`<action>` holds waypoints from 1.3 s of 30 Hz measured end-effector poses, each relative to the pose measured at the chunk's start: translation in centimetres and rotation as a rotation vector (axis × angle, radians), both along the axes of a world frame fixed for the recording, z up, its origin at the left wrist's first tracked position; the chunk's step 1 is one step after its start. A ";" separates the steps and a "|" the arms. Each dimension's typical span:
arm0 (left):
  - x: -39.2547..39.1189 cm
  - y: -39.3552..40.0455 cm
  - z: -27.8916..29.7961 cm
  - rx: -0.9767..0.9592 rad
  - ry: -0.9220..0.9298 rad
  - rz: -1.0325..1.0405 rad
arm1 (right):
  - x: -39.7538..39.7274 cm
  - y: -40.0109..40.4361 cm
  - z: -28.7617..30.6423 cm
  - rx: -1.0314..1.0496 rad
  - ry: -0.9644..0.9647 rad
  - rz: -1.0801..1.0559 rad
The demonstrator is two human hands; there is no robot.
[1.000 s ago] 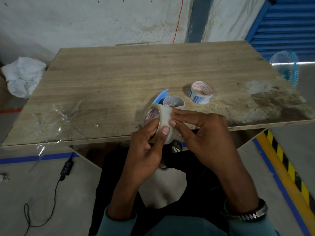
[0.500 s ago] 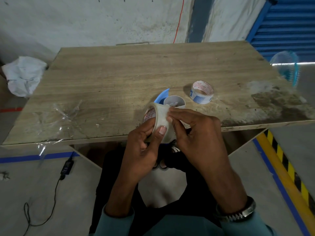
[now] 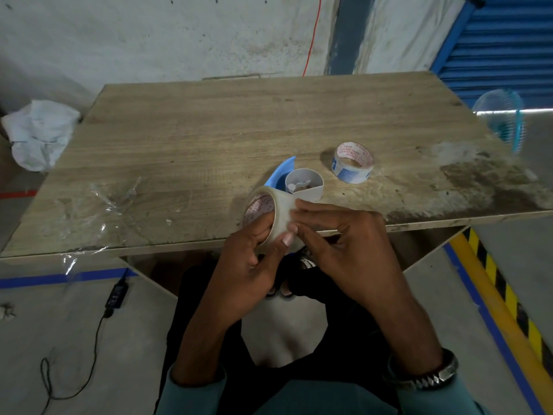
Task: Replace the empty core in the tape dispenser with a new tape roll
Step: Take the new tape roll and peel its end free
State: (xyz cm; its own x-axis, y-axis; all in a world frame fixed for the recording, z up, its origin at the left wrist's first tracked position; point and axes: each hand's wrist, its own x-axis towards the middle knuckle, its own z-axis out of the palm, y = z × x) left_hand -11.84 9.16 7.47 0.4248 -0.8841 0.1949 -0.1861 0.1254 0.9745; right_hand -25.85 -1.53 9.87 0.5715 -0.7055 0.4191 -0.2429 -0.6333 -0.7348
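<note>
A new roll of clear tape (image 3: 270, 212) with a red-printed white core is held over the table's near edge. My left hand (image 3: 251, 265) grips it, fingers through the core and thumb on the outer face. My right hand (image 3: 338, 250) has its fingertips on the roll's outer surface, picking at the tape. Just behind the roll stands the blue and white tape dispenser (image 3: 299, 181) with its white drum bare. The empty core (image 3: 353, 163), white with blue print, lies on the table to the right.
The wooden table (image 3: 209, 139) has crumpled clear film (image 3: 113, 202) at its near left. A white bag (image 3: 39, 133) sits off the left edge, a blue fan (image 3: 505, 115) off the right. A cable and adapter (image 3: 116, 295) lie on the floor.
Both hands and the roll have shifted slightly; the right fingertips keep working along the roll's outer surface. Nothing else on the table has moved.
</note>
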 end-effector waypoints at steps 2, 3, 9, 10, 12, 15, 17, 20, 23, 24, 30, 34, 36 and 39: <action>0.0 0.2 -0.1 0.018 -0.087 -0.004 | -0.2 -0.1 0.0 0.027 -0.017 -0.006; 0.0 0.3 -0.1 0.028 -0.130 -0.007 | -0.3 -0.1 0.2 0.039 -0.020 -0.010; 0.2 0.5 -0.1 0.092 -0.459 0.076 | -0.2 -0.5 0.9 -0.055 0.089 0.014; 0.1 0.5 0.2 0.103 -0.504 0.098 | -0.2 -0.6 0.8 -0.037 0.095 0.004; 0.0 0.4 0.7 0.110 -0.554 0.123 | -0.1 -0.5 0.6 -0.005 0.111 -0.039; -0.4 0.5 1.0 0.129 -0.589 0.123 | 0.0 -0.1 0.4 -0.017 0.142 -0.041; -0.4 0.5 1.1 0.148 -0.634 0.149 | 0.2 0.1 0.5 -0.050 0.134 -0.029; -0.6 0.6 1.4 0.189 -0.671 0.178 | 0.4 0.2 0.7 -0.069 0.117 -0.055; -0.7 0.6 1.5 0.200 -0.665 0.176 | 0.7 0.2 0.7 -0.075 0.080 -0.090; -0.7 0.6 1.4 0.196 -0.640 0.182 | 0.8 0.3 0.6 -0.073 0.076 -0.097; -0.6 0.9 1.4 0.158 -0.376 0.127 | 0.7 0.6 0.7 -0.012 0.008 -0.135; -0.3 0.8 1.0 0.148 -0.231 0.059 | 0.2 0.2 1.1 0.085 -0.041 -0.127; -0.2 0.7 1.0 0.122 -0.135 0.017 | 0.0 -0.1 1.3 0.188 -0.088 -0.115; 0.1 0.9 1.1 0.089 -0.053 -0.032 | -0.3 -0.6 1.3 0.323 -0.145 -0.101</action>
